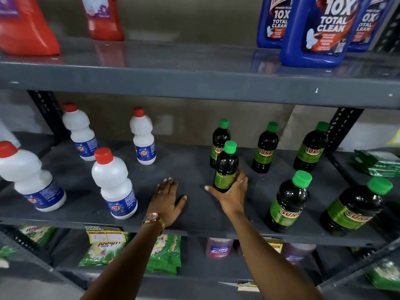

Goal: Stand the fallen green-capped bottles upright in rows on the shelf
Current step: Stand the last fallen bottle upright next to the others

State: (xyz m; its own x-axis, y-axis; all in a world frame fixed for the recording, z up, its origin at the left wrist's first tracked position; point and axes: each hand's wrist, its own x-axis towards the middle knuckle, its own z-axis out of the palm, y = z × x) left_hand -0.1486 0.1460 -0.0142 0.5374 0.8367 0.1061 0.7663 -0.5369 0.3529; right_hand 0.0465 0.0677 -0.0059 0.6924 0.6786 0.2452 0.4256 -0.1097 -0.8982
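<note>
Several dark bottles with green caps and green labels stand upright on the grey middle shelf (pixel 194 226). Three form a back row: one (pixel 219 135) behind my hand, one (pixel 265 148) in the middle, one (pixel 311 148) at the right. Two more stand nearer the front edge, one (pixel 287 202) and one (pixel 357 208). My right hand (pixel 232 194) grips a sixth bottle (pixel 226 167) around its lower body; it is upright, in front of the left back bottle. My left hand (pixel 167 200) lies flat and open on the bare shelf surface, a watch on its wrist.
Several white bottles with red caps (pixel 113 182) stand on the left half of the same shelf. Above are red jugs (pixel 28 29) and blue cleaner bottles (pixel 318 31). Green packets (pixel 164 254) and price tags (pixel 106 236) sit below. A slotted upright post (pixel 344 128) bounds the right.
</note>
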